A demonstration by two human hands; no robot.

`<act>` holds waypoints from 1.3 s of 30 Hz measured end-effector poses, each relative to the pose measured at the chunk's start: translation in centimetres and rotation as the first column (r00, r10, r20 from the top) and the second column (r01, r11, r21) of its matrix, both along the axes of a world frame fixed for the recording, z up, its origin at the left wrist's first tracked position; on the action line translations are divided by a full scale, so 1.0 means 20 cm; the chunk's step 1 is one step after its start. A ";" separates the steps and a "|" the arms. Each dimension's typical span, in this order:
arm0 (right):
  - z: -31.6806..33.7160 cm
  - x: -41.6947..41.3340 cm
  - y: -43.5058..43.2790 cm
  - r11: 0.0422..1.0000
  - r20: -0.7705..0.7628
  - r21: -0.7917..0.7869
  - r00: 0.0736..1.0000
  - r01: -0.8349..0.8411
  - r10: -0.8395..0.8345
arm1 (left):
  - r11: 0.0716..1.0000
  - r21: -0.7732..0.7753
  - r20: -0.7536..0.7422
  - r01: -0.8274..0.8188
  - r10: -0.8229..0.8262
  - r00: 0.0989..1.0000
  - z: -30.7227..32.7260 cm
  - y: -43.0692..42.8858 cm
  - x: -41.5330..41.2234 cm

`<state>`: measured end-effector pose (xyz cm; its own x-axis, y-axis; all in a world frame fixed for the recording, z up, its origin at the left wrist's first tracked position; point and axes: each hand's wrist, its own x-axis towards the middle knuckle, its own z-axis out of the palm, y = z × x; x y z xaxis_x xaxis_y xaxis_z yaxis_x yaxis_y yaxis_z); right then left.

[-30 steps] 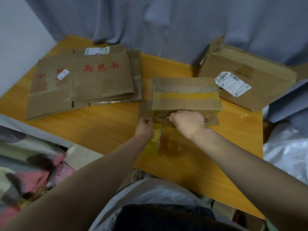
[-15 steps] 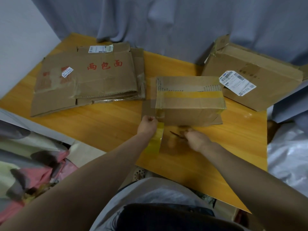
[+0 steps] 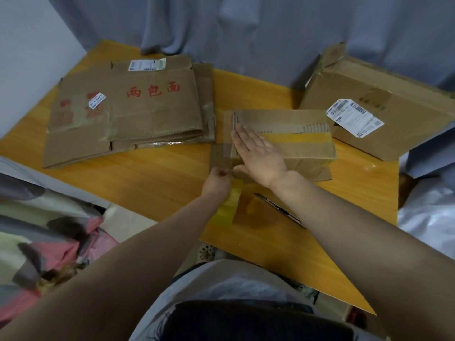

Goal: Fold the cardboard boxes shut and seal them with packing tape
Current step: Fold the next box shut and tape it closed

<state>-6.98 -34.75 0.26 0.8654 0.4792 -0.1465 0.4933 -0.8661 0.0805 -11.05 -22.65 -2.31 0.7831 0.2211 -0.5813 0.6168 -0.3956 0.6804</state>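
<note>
A small closed cardboard box [image 3: 305, 148] sits mid-table with a strip of yellow packing tape [image 3: 300, 139] running across its top. My right hand [image 3: 258, 151] lies flat, fingers straight, pressing on the left end of the box top over the tape. My left hand [image 3: 218, 180] is at the box's near left corner, fingers curled round the tape roll [image 3: 227, 205], which hangs below the wrist. A short stretch of tape runs from the roll up onto the box. A thin knife-like tool [image 3: 278, 209] lies on the table just under my right forearm.
A stack of flattened cardboard boxes [image 3: 128, 112] with red characters lies at the left. A larger box [image 3: 384, 119] with a white shipping label stands at the back right. Grey curtain [image 3: 246, 33] hangs behind the wooden table [image 3: 152, 175]. Bedding lies left of the table.
My right hand has put the thin tool down on the table and moved up onto the box top, now pressing flat. My left hand has stayed at the box's near left corner.
</note>
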 end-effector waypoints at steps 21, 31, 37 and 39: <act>-0.02 -0.03 0.02 1.000 0.091 0.020 0.996 -0.001 -0.001 | 0.993 0.062 -0.105 0.100 -0.093 0.990 0.02 0.14 -0.06; 0.02 -0.02 0.00 1.000 -0.009 0.019 1.000 0.010 -0.010 | 0.999 -0.027 -0.065 0.025 -0.027 0.998 0.04 0.18 -0.09; 0.01 -0.03 0.01 0.991 0.008 0.128 0.999 0.034 -0.036 | 0.999 -0.036 -0.049 0.009 -0.011 0.999 0.05 0.20 -0.12; -0.01 -0.05 0.03 0.992 0.046 0.120 0.998 0.047 -0.053 | 0.999 -0.042 -0.046 0.008 -0.010 0.999 0.06 0.20 -0.12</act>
<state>-7.89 -34.22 0.04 0.8935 0.4464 -0.0479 0.4469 -0.8946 -0.0015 -13.49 -18.60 -1.08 0.7570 0.1892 -0.6254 0.6445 -0.3732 0.6673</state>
